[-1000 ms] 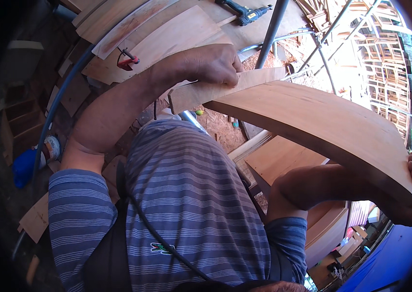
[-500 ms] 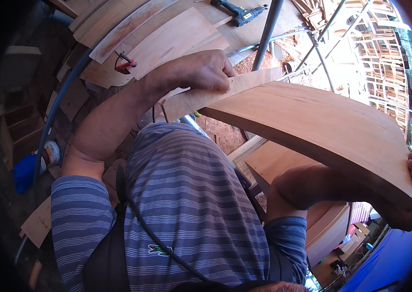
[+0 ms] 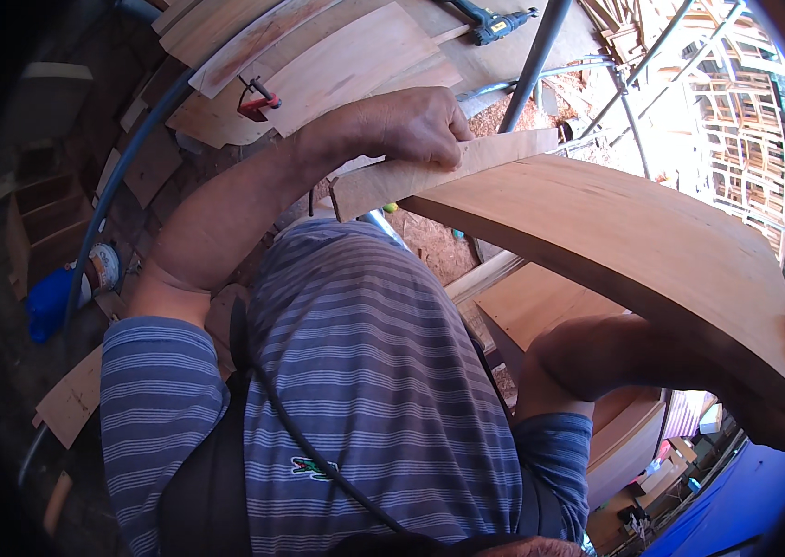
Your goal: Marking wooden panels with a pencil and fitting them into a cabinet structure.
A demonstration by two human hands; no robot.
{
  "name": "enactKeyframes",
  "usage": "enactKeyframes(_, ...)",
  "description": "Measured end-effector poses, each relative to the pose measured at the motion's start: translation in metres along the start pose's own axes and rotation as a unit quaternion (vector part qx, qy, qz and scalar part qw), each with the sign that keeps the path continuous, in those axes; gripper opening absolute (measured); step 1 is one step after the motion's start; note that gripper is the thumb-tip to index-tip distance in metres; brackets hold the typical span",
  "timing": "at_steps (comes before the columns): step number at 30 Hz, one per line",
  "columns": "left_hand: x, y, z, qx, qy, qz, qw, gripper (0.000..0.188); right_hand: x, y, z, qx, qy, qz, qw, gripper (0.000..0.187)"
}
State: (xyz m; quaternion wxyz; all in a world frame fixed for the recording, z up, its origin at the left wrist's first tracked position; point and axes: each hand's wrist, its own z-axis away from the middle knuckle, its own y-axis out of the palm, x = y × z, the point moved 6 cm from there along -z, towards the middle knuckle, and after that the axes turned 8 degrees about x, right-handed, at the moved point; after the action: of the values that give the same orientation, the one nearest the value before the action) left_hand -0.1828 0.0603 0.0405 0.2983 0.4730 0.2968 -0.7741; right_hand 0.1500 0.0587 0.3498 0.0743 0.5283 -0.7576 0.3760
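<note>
A thick, wide wooden board (image 3: 615, 237) with a curved far edge slants across in front of me, its broad face up. My right hand (image 3: 778, 408) grips its right end, thumb below and fingertips over the far side. A narrow wooden strip (image 3: 383, 190) lies along the board's left end, meeting it there. My left hand (image 3: 425, 130) is closed around this strip, knuckles up; its fingertips are mostly hidden behind the wood. Under the board and beyond my right forearm, another wooden panel (image 3: 536, 302) is partly covered.
Flat wooden panels (image 3: 355, 65) lie at the upper left, with a red clamp (image 3: 260, 100) on them. A power drill (image 3: 495, 23) rests beyond. Metal poles (image 3: 536, 65) stand past the board. Blue cloth (image 3: 736, 501) hangs at right. A cable (image 3: 304, 446) crosses my shirt.
The whole view has shifted slightly, so the background sits a little further right in the picture. Both hands keep their hold, and the board and strip stay together.
</note>
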Motion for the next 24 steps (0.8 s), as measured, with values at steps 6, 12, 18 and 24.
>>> enactKeyframes(6,-0.001,0.001,0.001,-0.008,-0.004,0.004,1.0,0.052,-0.014,-0.008,0.004,-0.063,-0.023,-0.016,0.998,0.067)
enactKeyframes(12,0.0,0.002,-0.004,0.002,-0.017,-0.01,1.0,0.05,-0.038,-0.014,0.009,-0.135,0.035,-0.021,0.99,0.066)
enactKeyframes(18,0.007,0.006,-0.009,0.007,-0.015,-0.004,1.0,0.048,-0.044,-0.006,0.008,-0.196,0.076,-0.016,0.978,0.064)
enactKeyframes(24,0.01,-0.001,0.0,-0.011,-0.009,0.015,1.0,0.045,-0.081,-0.05,0.027,-0.037,0.056,-0.163,0.984,0.063)
